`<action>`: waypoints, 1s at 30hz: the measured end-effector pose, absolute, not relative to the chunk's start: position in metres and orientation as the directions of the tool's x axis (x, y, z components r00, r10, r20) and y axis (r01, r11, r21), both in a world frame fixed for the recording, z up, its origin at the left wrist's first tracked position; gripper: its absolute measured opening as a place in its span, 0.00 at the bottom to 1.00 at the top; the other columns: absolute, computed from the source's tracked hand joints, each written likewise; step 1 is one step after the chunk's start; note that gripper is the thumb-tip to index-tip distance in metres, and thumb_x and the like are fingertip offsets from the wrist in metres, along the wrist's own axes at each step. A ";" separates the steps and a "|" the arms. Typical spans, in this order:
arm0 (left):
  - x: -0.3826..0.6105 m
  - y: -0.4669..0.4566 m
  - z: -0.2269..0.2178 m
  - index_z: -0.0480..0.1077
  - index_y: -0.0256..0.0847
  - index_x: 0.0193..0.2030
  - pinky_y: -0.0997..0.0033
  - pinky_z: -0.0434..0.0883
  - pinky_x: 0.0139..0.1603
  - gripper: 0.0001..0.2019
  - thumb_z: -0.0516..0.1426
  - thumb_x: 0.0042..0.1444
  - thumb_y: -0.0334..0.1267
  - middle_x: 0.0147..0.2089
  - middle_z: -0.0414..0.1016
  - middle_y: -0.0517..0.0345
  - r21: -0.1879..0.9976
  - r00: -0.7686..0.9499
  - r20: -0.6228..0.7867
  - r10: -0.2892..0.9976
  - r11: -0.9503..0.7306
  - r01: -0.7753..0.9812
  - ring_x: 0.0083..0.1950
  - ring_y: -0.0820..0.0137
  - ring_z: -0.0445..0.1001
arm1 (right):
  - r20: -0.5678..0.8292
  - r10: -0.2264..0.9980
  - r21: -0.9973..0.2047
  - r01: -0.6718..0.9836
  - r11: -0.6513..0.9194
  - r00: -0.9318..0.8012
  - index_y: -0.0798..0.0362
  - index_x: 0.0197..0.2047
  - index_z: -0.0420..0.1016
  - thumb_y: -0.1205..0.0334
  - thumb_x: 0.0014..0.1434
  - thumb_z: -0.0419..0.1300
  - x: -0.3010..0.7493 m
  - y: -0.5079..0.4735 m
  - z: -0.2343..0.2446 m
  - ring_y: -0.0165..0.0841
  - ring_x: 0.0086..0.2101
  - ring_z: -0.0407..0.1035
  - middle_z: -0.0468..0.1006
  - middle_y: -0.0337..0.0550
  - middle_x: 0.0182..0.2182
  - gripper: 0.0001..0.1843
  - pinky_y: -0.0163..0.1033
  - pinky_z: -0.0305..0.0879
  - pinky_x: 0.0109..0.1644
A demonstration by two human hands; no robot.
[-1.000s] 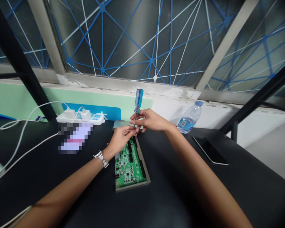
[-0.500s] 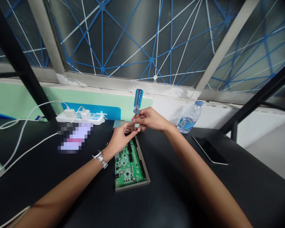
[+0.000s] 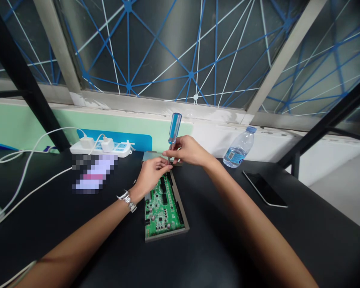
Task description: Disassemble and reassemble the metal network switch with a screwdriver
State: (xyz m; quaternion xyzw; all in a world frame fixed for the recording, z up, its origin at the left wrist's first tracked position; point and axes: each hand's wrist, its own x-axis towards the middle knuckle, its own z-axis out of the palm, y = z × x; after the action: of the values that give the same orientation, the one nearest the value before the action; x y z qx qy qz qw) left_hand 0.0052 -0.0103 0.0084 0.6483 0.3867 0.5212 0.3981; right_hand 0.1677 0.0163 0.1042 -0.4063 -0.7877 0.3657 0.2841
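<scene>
The right hand (image 3: 192, 152), fingers slightly shifted, pinched the screwdriver (image 3: 175, 127), suggesting turning; the left hand (image 3: 151, 175) pinched its lower shaft.

And here they are, two bare arms in an upturned V! The left forearm (image 3: 87, 231) slants up from the lower left, the right forearm (image 3: 246, 208) from the lower right. The left hand (image 3: 150, 176) shows its back, the left wrist (image 3: 134, 195) near straight, fingers bent inward, thumb stretched out below them. Just above and beyond sits the right hand (image 3: 190, 151), thumb and forefinger drawn into a pinch, other fingers curled beneath! Fingertips crowd together at the centre; whether hand touches hand, it's too tight to call.
</scene>
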 end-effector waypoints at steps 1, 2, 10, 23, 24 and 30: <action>0.005 -0.010 0.009 0.74 0.35 0.34 0.65 0.75 0.43 0.09 0.63 0.53 0.39 0.34 0.81 0.51 0.928 0.179 0.352 0.919 -0.367 0.058 0.37 0.64 0.80 | 0.138 0.844 -0.814 0.426 0.394 -0.518 0.56 0.29 0.72 0.54 0.52 0.68 0.168 0.016 0.106 0.32 0.23 0.74 0.76 0.41 0.23 0.14 0.34 0.69 0.24; 0.004 -0.010 0.009 0.75 0.35 0.35 0.64 0.75 0.45 0.09 0.63 0.53 0.39 0.35 0.81 0.50 0.935 0.201 0.338 0.919 -0.352 0.036 0.39 0.63 0.80 | 0.119 0.839 -0.826 0.416 0.381 -0.532 0.56 0.32 0.73 0.55 0.51 0.69 0.169 0.015 0.107 0.32 0.24 0.74 0.77 0.42 0.26 0.14 0.34 0.69 0.23; -0.002 -0.009 0.013 0.75 0.36 0.42 0.61 0.72 0.54 0.11 0.54 0.63 0.39 0.44 0.80 0.50 0.908 0.387 0.370 0.844 -0.417 0.039 0.49 0.62 0.78 | -0.034 0.767 -0.908 0.341 0.244 -0.640 0.57 0.46 0.74 0.63 0.59 0.61 0.177 0.014 0.113 0.30 0.30 0.78 0.81 0.50 0.45 0.12 0.30 0.72 0.27; 0.004 -0.015 0.011 0.71 0.38 0.42 0.66 0.74 0.44 0.12 0.64 0.55 0.41 0.40 0.79 0.52 0.858 0.146 0.462 0.875 -0.483 0.176 0.39 0.66 0.79 | 0.134 0.836 -0.841 0.386 0.380 -0.532 0.57 0.29 0.73 0.59 0.50 0.68 0.172 0.018 0.105 0.32 0.21 0.76 0.78 0.40 0.23 0.10 0.32 0.68 0.23; 0.004 -0.016 0.011 0.71 0.38 0.39 0.67 0.74 0.42 0.11 0.64 0.54 0.41 0.38 0.78 0.53 0.859 0.124 0.460 0.879 -0.476 0.188 0.37 0.66 0.78 | 0.150 0.837 -0.831 0.391 0.396 -0.526 0.56 0.28 0.73 0.59 0.50 0.67 0.172 0.018 0.105 0.33 0.21 0.76 0.77 0.40 0.22 0.10 0.32 0.67 0.23; 0.005 -0.012 0.008 0.75 0.35 0.35 0.65 0.75 0.41 0.09 0.64 0.54 0.41 0.34 0.80 0.51 0.911 0.147 0.392 0.908 -0.405 0.080 0.37 0.64 0.80 | 0.163 0.843 -0.794 0.439 0.421 -0.513 0.56 0.28 0.73 0.58 0.50 0.68 0.170 0.014 0.109 0.33 0.23 0.75 0.78 0.41 0.22 0.11 0.33 0.66 0.24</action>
State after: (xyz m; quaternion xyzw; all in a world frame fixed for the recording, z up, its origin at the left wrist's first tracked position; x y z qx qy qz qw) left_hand 0.0045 -0.0117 0.0080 0.6490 0.3808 0.5306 0.3902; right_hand 0.1704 0.0142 0.1085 -0.4036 -0.7937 0.3560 0.2836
